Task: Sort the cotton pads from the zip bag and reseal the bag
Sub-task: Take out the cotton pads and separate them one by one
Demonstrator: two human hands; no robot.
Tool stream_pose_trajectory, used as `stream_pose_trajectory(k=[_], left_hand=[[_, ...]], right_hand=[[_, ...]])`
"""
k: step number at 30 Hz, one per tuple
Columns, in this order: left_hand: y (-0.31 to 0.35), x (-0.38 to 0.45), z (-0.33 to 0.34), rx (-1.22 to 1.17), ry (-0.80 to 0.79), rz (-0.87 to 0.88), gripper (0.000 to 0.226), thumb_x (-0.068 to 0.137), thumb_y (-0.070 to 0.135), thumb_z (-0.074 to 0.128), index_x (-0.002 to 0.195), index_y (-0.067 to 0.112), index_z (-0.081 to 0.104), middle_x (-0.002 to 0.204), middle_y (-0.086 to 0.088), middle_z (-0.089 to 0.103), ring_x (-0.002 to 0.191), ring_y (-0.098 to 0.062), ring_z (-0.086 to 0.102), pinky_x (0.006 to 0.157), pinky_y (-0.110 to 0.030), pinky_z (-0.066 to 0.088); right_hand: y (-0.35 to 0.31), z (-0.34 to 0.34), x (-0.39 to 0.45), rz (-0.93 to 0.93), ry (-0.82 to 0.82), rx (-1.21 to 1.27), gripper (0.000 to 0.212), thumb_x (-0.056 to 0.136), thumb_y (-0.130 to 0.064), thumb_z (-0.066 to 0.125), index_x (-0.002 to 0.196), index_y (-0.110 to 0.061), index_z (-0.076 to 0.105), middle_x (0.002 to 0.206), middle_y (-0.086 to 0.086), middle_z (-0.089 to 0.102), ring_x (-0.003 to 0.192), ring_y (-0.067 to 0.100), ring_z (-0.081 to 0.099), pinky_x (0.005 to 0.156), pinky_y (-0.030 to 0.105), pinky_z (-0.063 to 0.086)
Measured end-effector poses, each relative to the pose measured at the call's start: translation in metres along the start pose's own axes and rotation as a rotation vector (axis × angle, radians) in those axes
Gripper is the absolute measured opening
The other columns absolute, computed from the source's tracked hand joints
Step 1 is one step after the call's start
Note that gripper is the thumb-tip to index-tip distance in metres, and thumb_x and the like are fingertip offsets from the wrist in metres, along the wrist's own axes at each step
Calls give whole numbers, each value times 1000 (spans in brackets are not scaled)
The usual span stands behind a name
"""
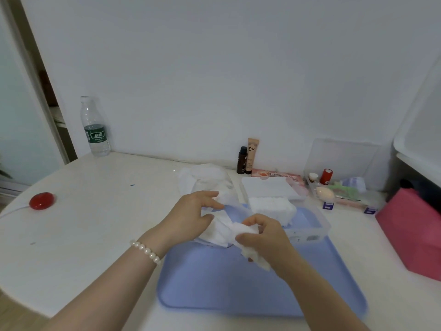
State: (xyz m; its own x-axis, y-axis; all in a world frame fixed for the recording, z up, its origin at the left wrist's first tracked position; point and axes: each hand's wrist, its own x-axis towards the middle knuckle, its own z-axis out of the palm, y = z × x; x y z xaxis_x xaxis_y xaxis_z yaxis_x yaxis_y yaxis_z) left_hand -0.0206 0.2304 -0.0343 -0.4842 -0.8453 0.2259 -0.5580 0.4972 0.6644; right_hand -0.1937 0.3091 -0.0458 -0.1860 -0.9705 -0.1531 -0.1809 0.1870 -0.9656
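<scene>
A clear zip bag [210, 180] full of white cotton pads lies on the table, its near end over a blue tray [214, 283]. My left hand [191, 211] grips the bag's near end, thumb and fingers curled on the plastic. My right hand [262, 235] pinches a small bunch of cotton pads [256, 258] at the bag's mouth. A stack of cotton pads [272, 207] stands in a clear plastic box [312, 231] on the tray's far right.
A water bottle [94, 126] stands at the back left, a red round object [41, 200] with a cord at the left. Cosmetics tubes [249, 158], a white lid [269, 187] and a clear organiser [343, 187] line the wall. A pink bag [412, 230] sits right.
</scene>
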Motion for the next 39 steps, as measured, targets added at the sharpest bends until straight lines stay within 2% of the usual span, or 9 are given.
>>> stream_pose_trajectory(k=[5, 9, 13, 16, 19, 23, 26, 32, 39], left_hand=[[16, -1, 2, -163, 114, 19, 27, 85, 1, 60, 95, 23, 71, 120, 14, 57, 112, 0, 51, 93, -9, 37], [39, 3, 5, -641, 202, -66, 16, 86, 10, 64, 98, 17, 70, 104, 1, 71, 101, -11, 64, 91, -25, 50], [64, 16, 22, -1065, 20, -190, 39, 73, 31, 69, 107, 15, 63, 98, -1, 72, 96, -16, 67, 93, -33, 49], [82, 26, 42, -1212, -121, -200, 54, 70, 40, 69, 115, 10, 60, 100, -9, 68, 88, -22, 63, 81, -36, 49], [101, 39, 58, -1343, -74, -253, 55, 78, 37, 71, 119, 3, 58, 102, -15, 69, 87, -27, 65, 67, -34, 50], [113, 60, 75, -1504, 102, -323, 34, 92, 25, 53, 116, 3, 59, 105, -18, 70, 97, -31, 68, 81, -41, 57], [115, 72, 85, -1592, 140, -395, 35, 94, 30, 51, 119, 8, 60, 108, -20, 68, 97, -32, 68, 72, -42, 57], [132, 83, 92, -1949, 24, -460, 47, 89, 43, 50, 118, 8, 63, 110, -13, 68, 101, -27, 67, 84, -37, 53], [138, 90, 105, -1792, 176, -448, 23, 91, 14, 53, 111, 9, 63, 100, -14, 72, 90, -29, 70, 78, -40, 57]], right_hand=[[-7, -27, -5, 80, -126, 318, 9, 79, 4, 62, 84, -3, 59, 71, 13, 59, 48, 20, 55, 41, 22, 41], [-15, -46, -9, 167, -263, 773, 48, 56, -3, 80, 99, -1, 58, 71, 13, 60, 47, 14, 51, 34, 17, 40], [-27, -52, -4, 122, -302, 958, 68, 30, -11, 93, 90, 2, 65, 71, 15, 62, 46, 16, 53, 34, 18, 42], [-41, -48, -1, 68, -186, 877, 26, 62, -24, 79, 79, -6, 72, 72, 12, 64, 51, 16, 57, 40, 19, 46], [-47, -49, 10, -2, -73, 823, 35, 82, -39, 53, 89, -10, 71, 86, 9, 71, 70, 19, 67, 52, 23, 51], [-49, -58, 26, -53, -12, 889, 57, 65, -54, 63, 105, -14, 68, 100, 8, 73, 89, 20, 70, 76, 32, 52], [-41, -66, 36, -196, 40, 390, 65, 50, -42, 84, 110, -26, 66, 101, -3, 71, 91, 10, 68, 77, 30, 55], [-37, -78, 53, -464, 356, 184, 20, 74, -26, 66, 93, -27, 64, 91, -12, 68, 85, -1, 64, 65, 12, 48], [-29, -84, 66, -339, 532, 385, 21, 82, -37, 63, 89, -19, 68, 92, 4, 70, 89, 23, 67, 79, 46, 55]])
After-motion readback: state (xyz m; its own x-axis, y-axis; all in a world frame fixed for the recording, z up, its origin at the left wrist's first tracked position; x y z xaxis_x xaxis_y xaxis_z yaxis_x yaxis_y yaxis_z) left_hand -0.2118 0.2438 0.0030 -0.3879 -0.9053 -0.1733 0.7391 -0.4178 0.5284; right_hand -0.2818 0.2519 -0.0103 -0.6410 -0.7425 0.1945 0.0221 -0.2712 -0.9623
